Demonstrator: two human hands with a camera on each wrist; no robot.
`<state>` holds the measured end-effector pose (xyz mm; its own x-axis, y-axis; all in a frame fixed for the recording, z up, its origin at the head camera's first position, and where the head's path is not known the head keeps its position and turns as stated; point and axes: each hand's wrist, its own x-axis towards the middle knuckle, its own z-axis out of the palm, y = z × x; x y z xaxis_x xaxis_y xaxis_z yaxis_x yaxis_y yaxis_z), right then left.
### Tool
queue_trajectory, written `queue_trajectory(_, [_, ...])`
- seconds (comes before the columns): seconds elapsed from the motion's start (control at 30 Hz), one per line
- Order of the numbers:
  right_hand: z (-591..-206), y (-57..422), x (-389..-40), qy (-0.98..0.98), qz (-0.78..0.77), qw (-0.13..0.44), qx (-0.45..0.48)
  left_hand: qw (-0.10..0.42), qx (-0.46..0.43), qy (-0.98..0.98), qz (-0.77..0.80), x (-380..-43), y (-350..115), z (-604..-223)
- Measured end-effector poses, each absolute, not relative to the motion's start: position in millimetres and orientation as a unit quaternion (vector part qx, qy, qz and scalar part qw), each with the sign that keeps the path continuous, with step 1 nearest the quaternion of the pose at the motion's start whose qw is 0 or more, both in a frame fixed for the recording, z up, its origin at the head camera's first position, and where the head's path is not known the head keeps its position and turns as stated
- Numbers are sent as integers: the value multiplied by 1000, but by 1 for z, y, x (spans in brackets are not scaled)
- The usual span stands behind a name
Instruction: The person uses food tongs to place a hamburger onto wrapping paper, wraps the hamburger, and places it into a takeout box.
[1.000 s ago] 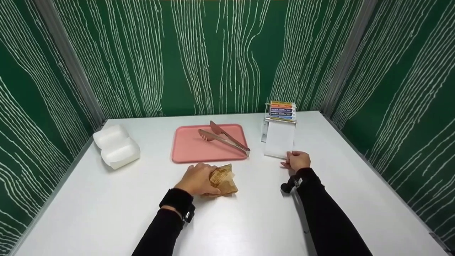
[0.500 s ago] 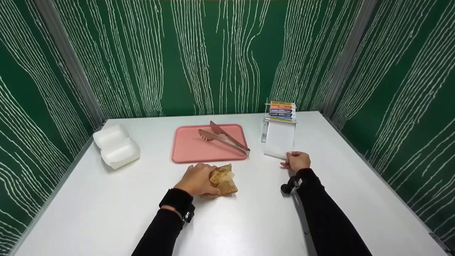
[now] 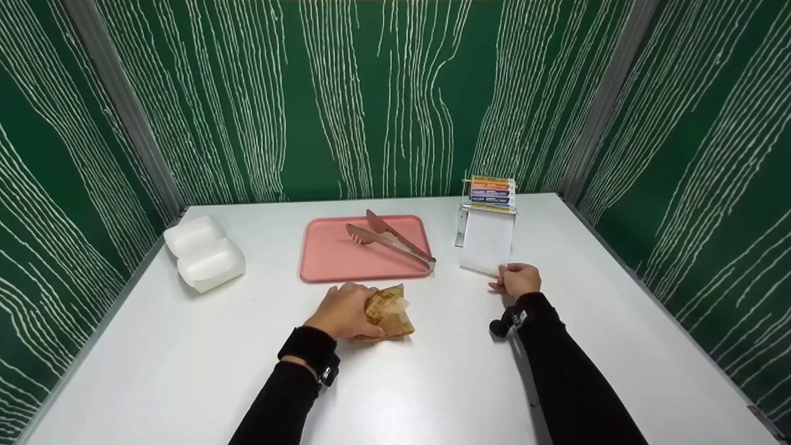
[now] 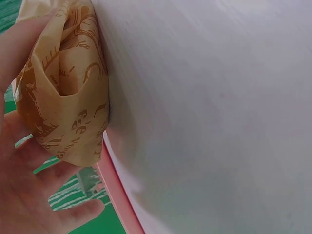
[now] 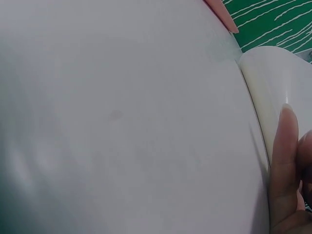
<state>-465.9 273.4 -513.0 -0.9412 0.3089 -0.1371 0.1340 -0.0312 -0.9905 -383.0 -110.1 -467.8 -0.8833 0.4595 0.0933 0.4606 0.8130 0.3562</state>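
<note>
My left hand point(image 3: 346, 311) grips a food parcel wrapped in brown printed paper point(image 3: 388, 314) at the middle of the table. In the left wrist view, the thumb lies across one side of the wrapped parcel point(image 4: 78, 107) and the fingers are behind it; its contents are hidden. Over on the right, my right hand point(image 3: 518, 279) pinches the near right corner of a white pad of sheets point(image 3: 487, 240). The right wrist view shows a finger point(image 5: 285, 151) lying along the white pad point(image 5: 273, 78), at its edge.
Metal tongs point(image 3: 395, 244) lie on a pink tray point(image 3: 318, 253) beyond the left hand. A white clamshell box point(image 3: 213, 266) stands lidded-open at the left. Behind the pad, a metal stand holds several colour-labelled strips point(image 3: 491, 191). Green walls point(image 3: 395, 99) enclose the white table point(image 3: 185, 371).
</note>
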Motion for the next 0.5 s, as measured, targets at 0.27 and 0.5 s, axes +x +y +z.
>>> queue_trajectory(0.27, [-511,271,-465,-700,693,59,-160,5,-244,-951,-188,-382,-110,-466])
queue_trajectory(0.5, [-509,273,-465,-701,690,58,-167,2,-241,-952,-188,-383,-109,-466])
